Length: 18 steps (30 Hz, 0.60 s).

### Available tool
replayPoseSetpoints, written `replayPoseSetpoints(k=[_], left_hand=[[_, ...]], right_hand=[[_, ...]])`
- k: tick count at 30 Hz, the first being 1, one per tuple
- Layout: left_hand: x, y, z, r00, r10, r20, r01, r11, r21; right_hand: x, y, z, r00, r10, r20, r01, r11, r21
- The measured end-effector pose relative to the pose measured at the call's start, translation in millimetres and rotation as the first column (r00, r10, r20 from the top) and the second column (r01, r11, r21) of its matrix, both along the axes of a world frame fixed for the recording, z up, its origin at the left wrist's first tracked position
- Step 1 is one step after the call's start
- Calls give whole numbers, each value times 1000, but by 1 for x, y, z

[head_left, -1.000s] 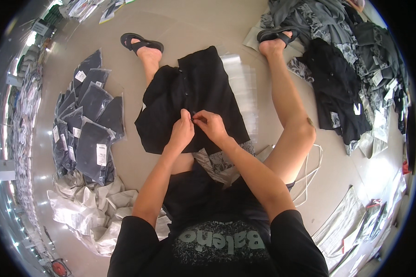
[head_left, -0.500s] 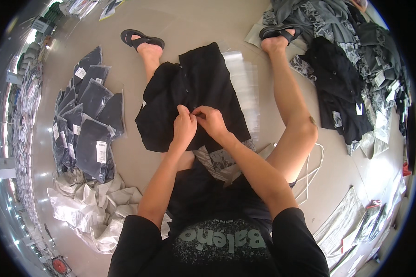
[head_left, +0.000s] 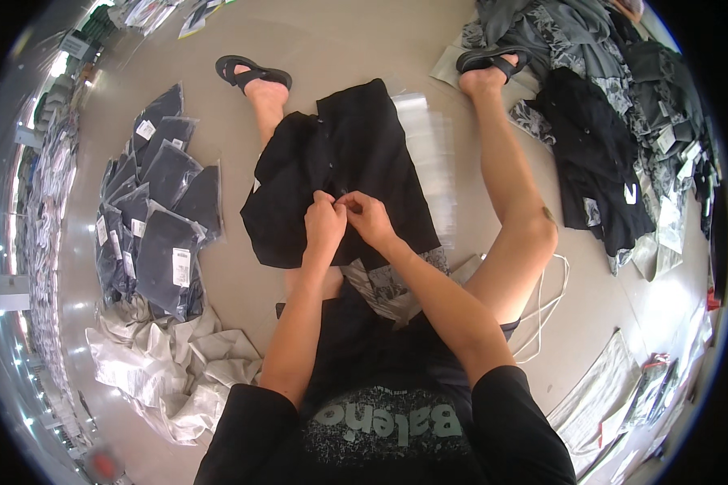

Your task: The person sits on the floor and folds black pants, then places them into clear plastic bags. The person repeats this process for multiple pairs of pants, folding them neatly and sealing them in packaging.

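Spread out between my legs lies a black shirt, with small buttons down its front placket and a grey patterned part near its lower edge. My left hand pinches the placket at the lower middle of the shirt. Right beside it, my right hand has its thumb and fingers closed on the same strip of cloth, fingertips almost touching those of the left. The fingers hide the exact spot they grip. Under the shirt's right side, clear plastic bags stick out in a layered stack.
Bagged dark garments with white tags are piled on the left. Below them sits a crumpled pale sack. Black and grey patterned garments heap up at the right. A white cord lies beside my right knee.
Both hands stay at the placket, with only a slight shift of the fingers. The whole view has moved a little; the shirt lies as before.
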<state>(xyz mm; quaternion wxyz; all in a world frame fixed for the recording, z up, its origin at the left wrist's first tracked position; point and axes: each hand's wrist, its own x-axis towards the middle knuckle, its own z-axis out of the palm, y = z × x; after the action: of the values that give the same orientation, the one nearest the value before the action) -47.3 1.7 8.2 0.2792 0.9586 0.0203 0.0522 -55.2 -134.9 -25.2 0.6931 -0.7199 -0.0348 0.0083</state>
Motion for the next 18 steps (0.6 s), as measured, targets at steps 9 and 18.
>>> replayPoseSetpoints(k=[9, 18], left_hand=[[-1, 2, 14, 996, 10, -87, -17, 997, -80], [-10, 4, 8, 999, -10, -30, 7, 996, -93]], right_hand=[[26, -12, 9, 984, -147, 98, 156, 983, -95], [102, -41, 39, 705, 520, -483, -700, 620, -355]])
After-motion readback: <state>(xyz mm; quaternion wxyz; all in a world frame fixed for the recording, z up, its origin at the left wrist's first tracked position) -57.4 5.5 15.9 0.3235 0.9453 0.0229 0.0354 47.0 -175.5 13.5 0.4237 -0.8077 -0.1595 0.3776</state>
